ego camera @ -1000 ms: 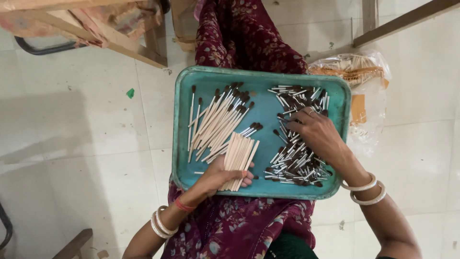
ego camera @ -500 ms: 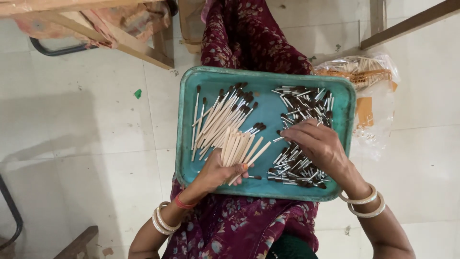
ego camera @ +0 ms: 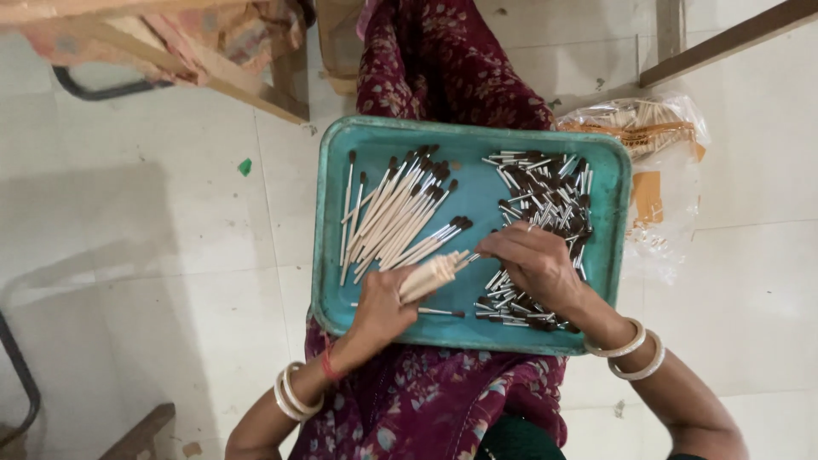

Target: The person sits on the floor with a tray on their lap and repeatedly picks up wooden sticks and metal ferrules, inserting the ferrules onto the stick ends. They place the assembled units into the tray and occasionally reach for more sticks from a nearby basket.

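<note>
Pale tiled floor (ego camera: 153, 255) all around, stained and scuffed, with a lap in maroon flower-print cloth (ego camera: 426, 409) nearest the camera carrying a shallow teal metal tray (ego camera: 328, 247).

Left hand (ego camera: 383, 307), ringed at the wrist by pale bangles (ego camera: 290, 392), closed around a small bundle of pale wooden sticks (ego camera: 430, 274), fingers clamped tight on it, ends pointing toward the tray's middle. Right hand (ego camera: 532, 264) just beside, fingers pinched together at the bundle's tip, seemingly on one thin stick (too fine to be sure). Below it, a jumbled heap of short dark-tipped sticks with silvery collars (ego camera: 545, 213) on the tray's right half. Farther left, a neater fan of long pale sticks with dark tips (ego camera: 400, 217).

Best done, by the look of it: keep the bundle level and firmly held, feed one piece at a time, align tips the same way, work low over the tray so strays land inside.

Beyond the tray, a clear plastic bag of tan sticks (ego camera: 656, 145) on the floor, contents blurred by glare. Farthest off, wooden furniture legs (ego camera: 256, 89) with draped cloth, cut off by the frame's top. Both elbows out of view; thumb of the right hand hidden.
</note>
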